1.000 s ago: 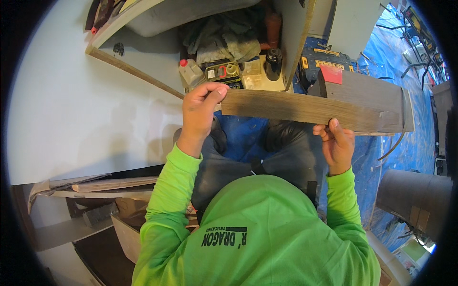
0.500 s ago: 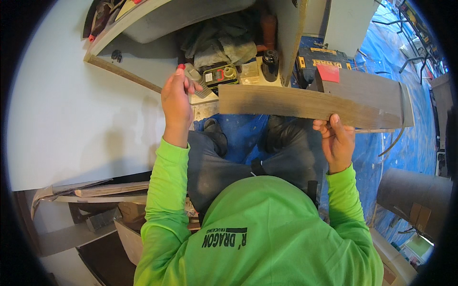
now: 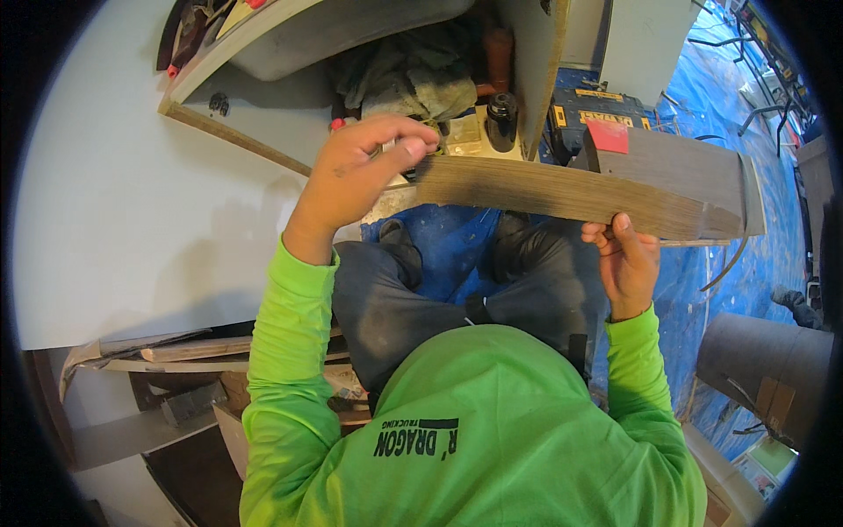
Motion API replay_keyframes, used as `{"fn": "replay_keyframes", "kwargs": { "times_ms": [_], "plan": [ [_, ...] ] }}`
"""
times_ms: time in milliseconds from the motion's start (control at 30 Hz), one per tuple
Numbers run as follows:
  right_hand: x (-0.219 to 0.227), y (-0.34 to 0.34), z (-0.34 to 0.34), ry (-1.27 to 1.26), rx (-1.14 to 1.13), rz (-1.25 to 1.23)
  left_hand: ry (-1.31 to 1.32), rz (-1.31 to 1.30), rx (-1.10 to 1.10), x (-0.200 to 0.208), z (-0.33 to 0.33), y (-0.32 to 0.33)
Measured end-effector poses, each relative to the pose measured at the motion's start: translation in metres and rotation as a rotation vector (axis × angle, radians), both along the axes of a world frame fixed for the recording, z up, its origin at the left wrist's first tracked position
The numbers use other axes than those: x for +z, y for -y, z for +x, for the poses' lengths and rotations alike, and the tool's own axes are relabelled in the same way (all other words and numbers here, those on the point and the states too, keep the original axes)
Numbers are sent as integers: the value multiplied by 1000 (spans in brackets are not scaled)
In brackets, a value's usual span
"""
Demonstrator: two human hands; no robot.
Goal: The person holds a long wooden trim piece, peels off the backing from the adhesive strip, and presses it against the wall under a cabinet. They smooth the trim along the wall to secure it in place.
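Note:
My right hand (image 3: 625, 263) pinches a thin brown wood-grain strip (image 3: 536, 191) near its right end, thumb on top and fingers curled beneath. The strip stretches leftward above my knees. At its left end hovers my left hand (image 3: 351, 171), with thumb and forefinger apart beside the corner; nothing shows between them. Whether the fingertips touch the strip is hard to make out. Just behind the strip's right half lies a wood-grain board (image 3: 676, 171), with a red pad (image 3: 607, 136) on its left end. A thin curved strip (image 3: 727, 263) hangs down at the board's right end.
Ahead is an open cabinet (image 3: 237, 140) holding a grey cloth (image 3: 430, 83) and a black bottle (image 3: 501, 123). A black and yellow tool case (image 3: 597, 107) stands beside it. Blue sheeting (image 3: 685, 299) covers the floor. Loose wood pieces (image 3: 206, 349) lie at left; a brown roll (image 3: 764, 369) is at right.
My left hand has come down and to the right, from in front of the cabinet to the strip's left end. The strip and my right hand have shifted slightly right.

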State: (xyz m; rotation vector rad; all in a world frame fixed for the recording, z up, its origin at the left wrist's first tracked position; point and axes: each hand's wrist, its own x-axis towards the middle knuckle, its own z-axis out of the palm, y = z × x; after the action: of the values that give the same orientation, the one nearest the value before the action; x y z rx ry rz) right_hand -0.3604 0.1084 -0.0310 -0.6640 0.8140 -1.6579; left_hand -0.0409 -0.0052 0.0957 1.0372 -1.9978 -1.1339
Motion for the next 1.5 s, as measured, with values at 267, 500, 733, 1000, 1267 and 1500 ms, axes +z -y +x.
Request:
{"fn": "replay_keyframes", "kwargs": {
  "times_ms": [267,500,733,1000,1267,1500],
  "plan": [
    [-3,-1,0,-21,4,0,256,-299,-75,-10,-21,4],
    [-3,-2,0,-5,9,-1,258,-253,-103,-24,-26,7],
    [-4,-3,0,-4,23,4,226,-602,-43,-41,-32,6],
    [-11,-4,-5,2,39,32,356,-872,-119,-37,-37,-7],
    [-14,-2,-5,101,70,63,-19,-289,47,-53,-36,-11],
    [-16,-3,-10,77,50,40,-187,-54,347,-83,-20,0]
  ]
}}
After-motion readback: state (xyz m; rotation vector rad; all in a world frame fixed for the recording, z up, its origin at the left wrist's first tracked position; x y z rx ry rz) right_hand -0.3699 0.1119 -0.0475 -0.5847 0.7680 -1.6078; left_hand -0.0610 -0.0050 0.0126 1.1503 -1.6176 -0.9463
